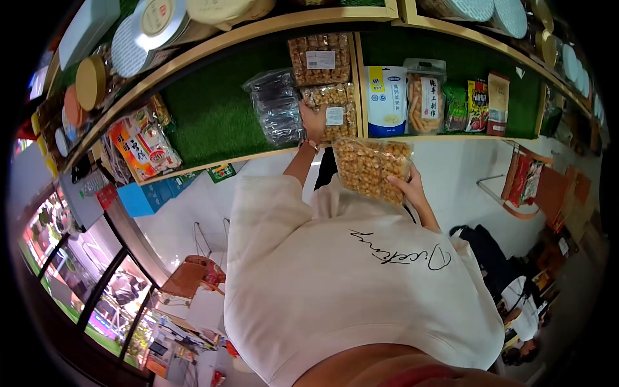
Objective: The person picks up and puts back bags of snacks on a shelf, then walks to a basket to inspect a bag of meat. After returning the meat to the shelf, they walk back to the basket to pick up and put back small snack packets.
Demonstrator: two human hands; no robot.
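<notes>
My right hand (407,188) grips the right end of a clear pack of golden-brown snack pieces (371,166), held in front of my chest just below the shelf edge. My left hand (314,121) reaches onto the green-lined shelf, closed at the left edge of a similar labelled snack pack (335,108); its fingers are partly hidden. Behind that lies another labelled pack of brown snack pieces (319,59). Left of my hand, a dark pack in clear plastic (276,106) lies close by.
Right of the wooden divider (360,84) stand a blue-and-white pouch (385,100), a clear bag of snack sticks (425,103) and several smaller packets. An orange-and-white bag (145,143) lies at the shelf's left end. Jars with lids (90,80) line the upper level. Another person (521,306) is at lower right.
</notes>
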